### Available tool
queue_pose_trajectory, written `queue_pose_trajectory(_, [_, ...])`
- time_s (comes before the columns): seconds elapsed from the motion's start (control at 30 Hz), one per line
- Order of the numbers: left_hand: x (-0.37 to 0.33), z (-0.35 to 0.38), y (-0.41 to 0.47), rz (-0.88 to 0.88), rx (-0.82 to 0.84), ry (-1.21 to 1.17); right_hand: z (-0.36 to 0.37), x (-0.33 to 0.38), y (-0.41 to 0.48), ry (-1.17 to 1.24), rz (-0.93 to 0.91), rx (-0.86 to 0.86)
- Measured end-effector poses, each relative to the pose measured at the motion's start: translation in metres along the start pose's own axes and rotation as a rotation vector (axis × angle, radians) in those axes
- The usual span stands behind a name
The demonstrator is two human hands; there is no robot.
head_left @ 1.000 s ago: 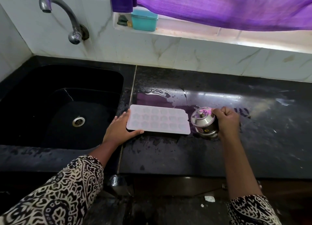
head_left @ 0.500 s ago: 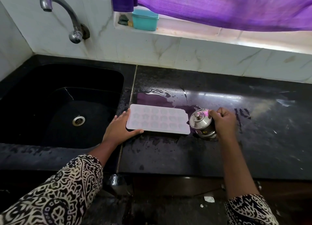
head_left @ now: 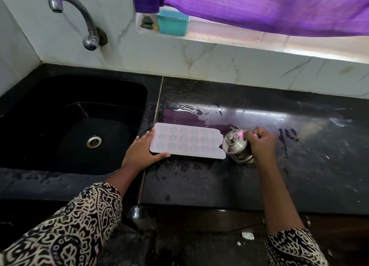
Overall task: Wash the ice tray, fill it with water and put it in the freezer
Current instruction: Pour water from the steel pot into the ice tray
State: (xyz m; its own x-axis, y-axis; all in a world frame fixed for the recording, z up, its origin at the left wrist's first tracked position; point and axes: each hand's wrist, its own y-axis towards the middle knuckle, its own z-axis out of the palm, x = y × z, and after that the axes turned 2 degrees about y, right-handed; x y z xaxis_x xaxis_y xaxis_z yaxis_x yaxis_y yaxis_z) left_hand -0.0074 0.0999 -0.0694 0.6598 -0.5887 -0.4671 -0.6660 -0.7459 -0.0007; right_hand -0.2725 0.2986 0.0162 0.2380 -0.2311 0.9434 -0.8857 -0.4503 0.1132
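A pale lilac ice tray (head_left: 187,140) with star-shaped cells lies flat on the wet black counter (head_left: 259,182), just right of the sink. My left hand (head_left: 142,152) grips its left end, thumb along the near edge. My right hand (head_left: 260,143) is closed around a small lidded steel pot (head_left: 236,146), which leans toward the tray's right end. Whether water is leaving the pot I cannot tell.
The black sink (head_left: 69,124) with a steel drain lies to the left, under a curved steel tap (head_left: 79,18) on the tiled wall. A teal box (head_left: 173,23) stands on the window ledge below a purple curtain (head_left: 259,8). A puddle (head_left: 199,114) spreads behind the tray.
The steel pot in my right hand has tipped and shifted slightly left toward the tray's right end. My left hand and the tray stay put.
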Motion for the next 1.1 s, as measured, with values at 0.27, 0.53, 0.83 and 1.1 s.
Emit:
queue_pose_trajectory(0.27, [-0.0023,-0.0021,-0.0019,0.0,-0.008,-0.016,0.0024,-0.0002,0.0017,-0.017,0.0,0.031])
queue_pose_trajectory(0.53, [-0.0012,-0.0008,-0.0006,0.003,-0.005,-0.012,0.0015,-0.0012,0.0021,-0.053,-0.014,0.038])
queue_pose_trajectory(0.83, [0.0002,0.0005,0.0003,0.005,-0.012,-0.014,0.0025,-0.0059,0.0052,-0.049,-0.022,0.042])
queue_pose_trajectory(1.1, [0.0027,0.003,0.002,0.006,-0.013,-0.01,0.0052,-0.0087,0.0089,-0.05,-0.013,0.04])
